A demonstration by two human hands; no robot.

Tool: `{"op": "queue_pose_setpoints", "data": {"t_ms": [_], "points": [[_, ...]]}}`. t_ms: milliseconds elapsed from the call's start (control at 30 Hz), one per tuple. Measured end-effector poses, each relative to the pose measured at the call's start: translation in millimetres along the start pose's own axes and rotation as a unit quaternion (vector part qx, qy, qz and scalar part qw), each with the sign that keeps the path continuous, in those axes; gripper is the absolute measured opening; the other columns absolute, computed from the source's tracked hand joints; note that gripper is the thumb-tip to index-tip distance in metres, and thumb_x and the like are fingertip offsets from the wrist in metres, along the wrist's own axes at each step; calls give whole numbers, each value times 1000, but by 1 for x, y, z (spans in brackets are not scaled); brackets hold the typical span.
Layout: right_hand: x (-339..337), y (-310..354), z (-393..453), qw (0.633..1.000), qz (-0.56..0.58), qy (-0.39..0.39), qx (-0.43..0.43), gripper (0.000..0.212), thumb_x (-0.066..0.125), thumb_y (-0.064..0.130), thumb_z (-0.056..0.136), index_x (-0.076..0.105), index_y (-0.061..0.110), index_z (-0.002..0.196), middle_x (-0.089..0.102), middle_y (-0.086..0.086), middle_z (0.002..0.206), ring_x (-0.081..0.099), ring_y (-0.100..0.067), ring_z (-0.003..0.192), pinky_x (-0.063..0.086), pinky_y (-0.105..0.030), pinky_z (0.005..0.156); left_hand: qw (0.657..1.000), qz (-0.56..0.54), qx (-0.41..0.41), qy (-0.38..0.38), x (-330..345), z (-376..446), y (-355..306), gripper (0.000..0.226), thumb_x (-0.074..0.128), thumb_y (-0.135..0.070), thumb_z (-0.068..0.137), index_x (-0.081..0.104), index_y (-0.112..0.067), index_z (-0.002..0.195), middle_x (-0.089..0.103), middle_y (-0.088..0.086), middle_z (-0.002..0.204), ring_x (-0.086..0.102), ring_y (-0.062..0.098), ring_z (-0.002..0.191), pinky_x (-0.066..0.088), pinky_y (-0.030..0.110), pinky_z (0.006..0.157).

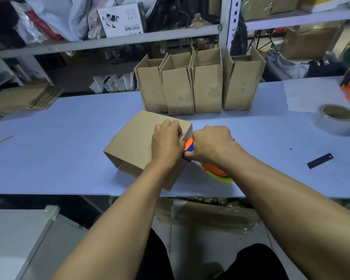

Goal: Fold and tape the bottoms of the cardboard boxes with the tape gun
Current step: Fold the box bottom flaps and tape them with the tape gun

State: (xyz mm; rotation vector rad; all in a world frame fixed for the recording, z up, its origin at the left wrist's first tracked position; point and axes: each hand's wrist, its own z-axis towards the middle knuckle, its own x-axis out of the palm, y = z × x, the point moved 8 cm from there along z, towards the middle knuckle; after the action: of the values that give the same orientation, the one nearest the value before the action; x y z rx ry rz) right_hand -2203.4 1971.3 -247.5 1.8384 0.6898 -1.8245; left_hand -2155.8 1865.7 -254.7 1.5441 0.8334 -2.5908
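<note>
Box in work: a cardboard box point(137, 146) lies on its side near the front edge of the bench point(59, 158), its folded bottom turned to the right, its open end to the left
Left hand: the left hand point(167, 143) lies on top of the box at its right end, fingers bent down over the edge of the folded bottom and pressing on the cardboard
Right hand: the right hand point(211, 144) is curled tight round the handle of the tape gun point(214, 168), just beside the left hand and touching the box's right end
Tape gun: orange and blue, with a yellow part showing under the wrist; its front end sits against the box's right face, between the two hands; most of it is hidden by the right hand
Finished boxes: four upright boxes point(200, 85) stand in a row at the back of the bench, side by side and touching, top flaps up
Tape roll: a clear tape roll point(336, 119) lies flat on the bench, well to the right
Black strip: a small black strip point(320, 161) lies on the bench to the right of the hands
Flat cardboard: a stack of flat cardboard point(22, 99) lies at the far left, behind the bench
Behind: a metal shelf point(119, 40) loaded with bags and packages
</note>
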Motion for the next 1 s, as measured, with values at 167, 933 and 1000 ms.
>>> {"op": "queue_pose_setpoints", "data": {"t_ms": [167,933,1000], "points": [[12,-8,-3,994,73,76,30,39,62,62,67,54,25,75,57,0,80,56,-24,78,41,-30,65,1000,26,6,-14,-1,0,-3,14,63,-13,80,49,-16,82,52,2,92,42,26,89,39,37,70],[-33,-59,-67,859,438,-250,-90,56,70,55,77,47,40,126,55,25,111,53,2,98,40,-10,73,838,-444,-218,231,-40,-22,-27,56,53,-61,92,71,-10,108,73,4,108,71,18,89,56,31,72],[-35,-53,-67,862,427,-252,-99,58,69,56,78,47,40,128,56,22,114,54,-2,98,45,-18,76,823,-465,-208,252,-43,-26,-34,61,51,-66,89,73,-11,104,74,4,104,69,17,87,56,31,76]]}}
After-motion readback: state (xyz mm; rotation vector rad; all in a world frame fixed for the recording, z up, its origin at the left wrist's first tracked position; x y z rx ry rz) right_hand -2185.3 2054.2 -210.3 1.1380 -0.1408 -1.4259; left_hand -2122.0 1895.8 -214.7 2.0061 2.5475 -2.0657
